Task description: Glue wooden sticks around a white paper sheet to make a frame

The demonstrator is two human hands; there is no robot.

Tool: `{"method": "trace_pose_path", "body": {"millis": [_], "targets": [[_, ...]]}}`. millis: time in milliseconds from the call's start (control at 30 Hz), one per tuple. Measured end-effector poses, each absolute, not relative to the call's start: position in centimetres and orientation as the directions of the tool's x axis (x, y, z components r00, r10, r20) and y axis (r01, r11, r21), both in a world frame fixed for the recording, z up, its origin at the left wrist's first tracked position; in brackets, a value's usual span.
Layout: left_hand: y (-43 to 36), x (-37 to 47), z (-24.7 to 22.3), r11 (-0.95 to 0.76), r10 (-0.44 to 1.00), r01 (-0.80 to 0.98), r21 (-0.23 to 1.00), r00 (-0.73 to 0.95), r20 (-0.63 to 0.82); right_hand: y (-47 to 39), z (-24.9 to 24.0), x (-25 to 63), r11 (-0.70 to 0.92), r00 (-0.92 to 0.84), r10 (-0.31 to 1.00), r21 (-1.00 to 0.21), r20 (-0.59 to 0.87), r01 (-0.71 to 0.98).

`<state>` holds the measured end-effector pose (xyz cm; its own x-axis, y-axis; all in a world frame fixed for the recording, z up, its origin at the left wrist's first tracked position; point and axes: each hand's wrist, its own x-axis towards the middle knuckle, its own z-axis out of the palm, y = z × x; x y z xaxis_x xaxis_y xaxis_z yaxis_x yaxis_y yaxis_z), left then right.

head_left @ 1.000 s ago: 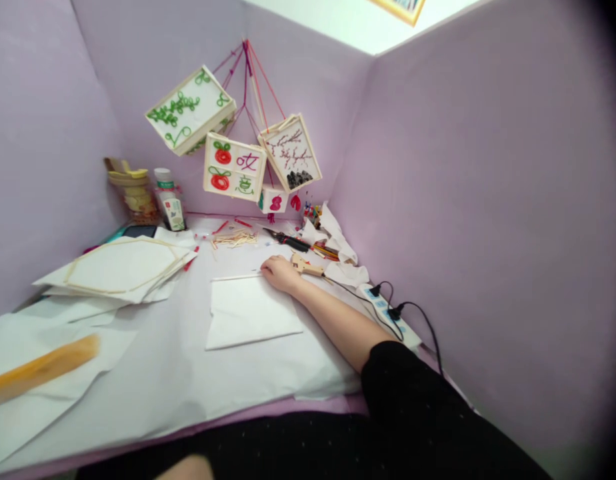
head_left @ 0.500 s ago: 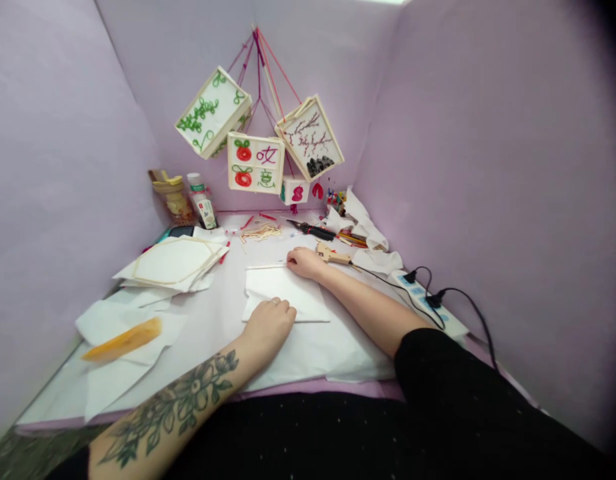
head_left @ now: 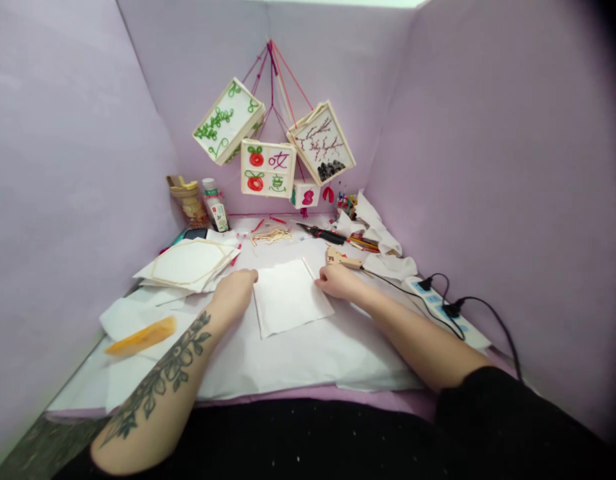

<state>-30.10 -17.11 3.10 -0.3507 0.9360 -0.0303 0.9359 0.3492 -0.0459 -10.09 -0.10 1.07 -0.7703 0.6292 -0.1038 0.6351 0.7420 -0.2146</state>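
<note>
The white, nearly square paper sheet [head_left: 288, 300] lies on the white-covered surface [head_left: 308, 363], between the two hands and a little turned. The left hand [head_left: 237, 288] has a narrow grip, pinching the sheet near its upper left corner; the right hand [head_left: 337, 280] has also a narrow grip, holding the right edge, where a thin pale strip runs along the upper part. The fingertips are partly hidden.

I judge the sheet very light and soft in the middle, easy to crease or tear, and stiffer along the strip. Therefore the edges are the better place for taking hold, with small pressure.

The widest open room is in front of the sheet, toward the person. On the right, the tan glue gun [head_left: 344, 259] is just beside the right hand, and its black cable gives less room. On the left, the stack of white papers [head_left: 188, 260] is near the left hand. Behind, small wooden sticks [head_left: 273, 235] lie scattered.
</note>
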Motion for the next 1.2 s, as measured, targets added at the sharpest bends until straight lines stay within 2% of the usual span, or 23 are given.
{"method": "trace_pose_path", "body": {"millis": [67,167,367,567,733,833,900,967,1067,1200], "targets": [[-16.4,-30.0,3.2,0.466,0.881,0.884,-0.03,-0.467,-0.071,0.2,0.4,-10.2,0.718,-0.75,0.661,-0.276,-0.018,0.639],[-15.7,-30.0,2.7,0.557,0.826,0.83,0.042,-0.547,-0.137,0.5,-0.6,-10.6,0.693,-0.726,0.688,-0.314,0.018,0.649],[-15.5,-30.7,1.2,0.568,0.823,0.8,0.193,-0.553,-0.133,-0.4,-0.9,-11.3,0.689,-0.724,0.689,-0.287,-0.024,0.665],[-15.5,-31.3,0.9,0.567,0.821,0.789,0.235,-0.565,-0.084,-1.1,-0.6,-11.4,0.663,-0.693,0.717,-0.239,-0.069,0.71],[-15.9,-31.3,0.5,0.535,0.84,0.797,0.28,-0.538,-0.073,-0.9,-0.6,-11.3,0.666,-0.707,0.706,-0.296,-0.047,0.684],[-16.2,-31.2,0.5,0.513,0.855,0.798,0.316,-0.507,-0.107,1.0,0.4,-10.3,0.65,-0.684,0.728,-0.357,0.04,0.671],[-16.3,-31.2,0.6,0.512,0.856,0.799,0.315,-0.504,-0.114,3.4,1.2,-8.8,0.597,-0.594,0.792,-0.39,0.142,0.701],[-16.3,-31.2,0.6,0.512,0.856,0.801,0.309,-0.504,-0.113,6.2,1.6,-7.1,0.49,-0.437,0.872,-0.374,0.221,0.788],[-16.2,-31.2,0.6,0.523,0.85,0.798,0.298,-0.514,-0.116,9.8,1.4,-4.8,0.401,-0.387,0.916,-0.296,0.107,0.867],[-16.2,-31.1,0.7,0.536,0.842,0.798,0.274,-0.527,-0.114,11.5,0.6,-3.5,0.438,-0.457,0.884,-0.169,-0.098,0.883]]}}
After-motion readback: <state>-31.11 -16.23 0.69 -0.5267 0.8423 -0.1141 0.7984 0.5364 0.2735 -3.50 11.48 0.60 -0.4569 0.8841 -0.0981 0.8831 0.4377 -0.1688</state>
